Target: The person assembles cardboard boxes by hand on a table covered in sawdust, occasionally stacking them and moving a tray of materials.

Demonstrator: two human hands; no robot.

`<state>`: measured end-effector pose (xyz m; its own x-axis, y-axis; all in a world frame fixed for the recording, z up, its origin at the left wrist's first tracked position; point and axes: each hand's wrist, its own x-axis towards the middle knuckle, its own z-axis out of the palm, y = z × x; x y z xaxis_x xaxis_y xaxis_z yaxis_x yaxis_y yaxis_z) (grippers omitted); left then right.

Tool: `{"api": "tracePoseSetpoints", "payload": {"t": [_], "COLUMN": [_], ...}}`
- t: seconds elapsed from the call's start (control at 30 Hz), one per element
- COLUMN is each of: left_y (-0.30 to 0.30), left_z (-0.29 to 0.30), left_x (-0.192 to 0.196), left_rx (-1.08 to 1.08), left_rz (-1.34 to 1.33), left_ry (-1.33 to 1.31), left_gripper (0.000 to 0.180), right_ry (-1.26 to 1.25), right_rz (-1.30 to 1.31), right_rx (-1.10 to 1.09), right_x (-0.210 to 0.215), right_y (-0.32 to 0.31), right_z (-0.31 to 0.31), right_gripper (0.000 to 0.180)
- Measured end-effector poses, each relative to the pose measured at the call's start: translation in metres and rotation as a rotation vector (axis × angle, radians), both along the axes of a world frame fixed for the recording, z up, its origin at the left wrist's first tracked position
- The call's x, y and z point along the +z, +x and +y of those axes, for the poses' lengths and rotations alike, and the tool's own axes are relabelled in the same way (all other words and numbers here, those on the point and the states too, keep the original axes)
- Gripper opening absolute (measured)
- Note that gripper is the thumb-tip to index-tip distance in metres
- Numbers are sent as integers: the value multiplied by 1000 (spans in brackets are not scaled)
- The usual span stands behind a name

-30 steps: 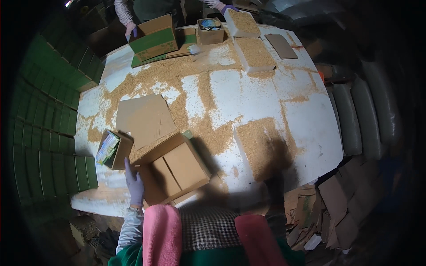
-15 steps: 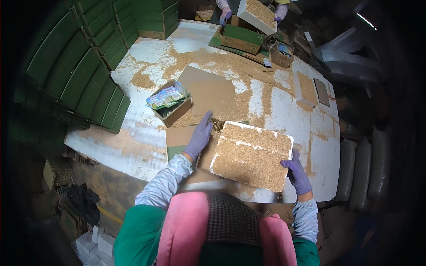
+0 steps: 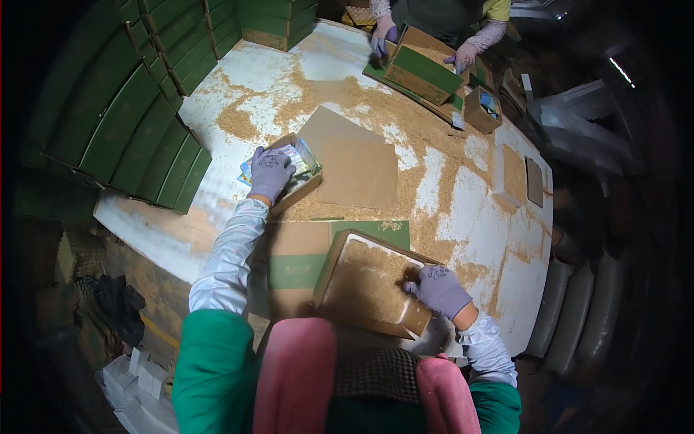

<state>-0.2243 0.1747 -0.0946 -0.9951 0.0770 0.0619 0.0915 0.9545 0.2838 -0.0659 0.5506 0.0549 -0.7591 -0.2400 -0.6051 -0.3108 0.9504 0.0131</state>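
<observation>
A white-rimmed tray of wood shavings [image 3: 361, 282] lies inside an open cardboard box [image 3: 330, 271] close in front of me. My right hand [image 3: 442, 293], in a purple-grey glove, is at that box's right corner, fingers bent inward over the shavings; its fingertips are partly hidden. Farther left, my left hand [image 3: 270, 175], gloved alike, reaches into a small cardboard box [image 3: 300, 192] with its fingers curled over printed packets [image 3: 295, 157]. A flattened green-and-brown carton [image 3: 298, 271] lies between the two boxes.
Tall stacks of green boxes [image 3: 116, 108] line the left side. Brown cardboard sheets [image 3: 358, 173] and scattered shavings cover mid-table. Across it, a co-worker's hands [image 3: 466, 56] handle another green box [image 3: 423, 76]. A filled tray [image 3: 510, 176] sits at right; plump bags [image 3: 578, 311] stand beyond the edge.
The filled tray has gone from my right hand's raised hold down into the cardboard box. My left hand moved up and left to the packets. The co-worker's tray is lowered into the green box.
</observation>
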Motion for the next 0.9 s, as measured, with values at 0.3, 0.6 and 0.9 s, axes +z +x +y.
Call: {"api": "tracePoseSetpoints", "payload": {"t": [0.3,0.6,0.9], "left_y": [-13,-20,-7], "left_z": [8,10,-2], "left_x": [-3,-7,0], "left_rx": [79,124,87], "left_rz": [50,12,-80], "left_ry": [28,153,-15], "left_gripper": [23,16,25], "right_ry": [-498,-575,-1173], "right_rz": [618,269,276], "right_rx": [38,-254,-731], "right_x": [-219,-183,-27], "right_y": [-252,-257,-80], "right_z": [8,36,81], "right_gripper": [99,65,19]}}
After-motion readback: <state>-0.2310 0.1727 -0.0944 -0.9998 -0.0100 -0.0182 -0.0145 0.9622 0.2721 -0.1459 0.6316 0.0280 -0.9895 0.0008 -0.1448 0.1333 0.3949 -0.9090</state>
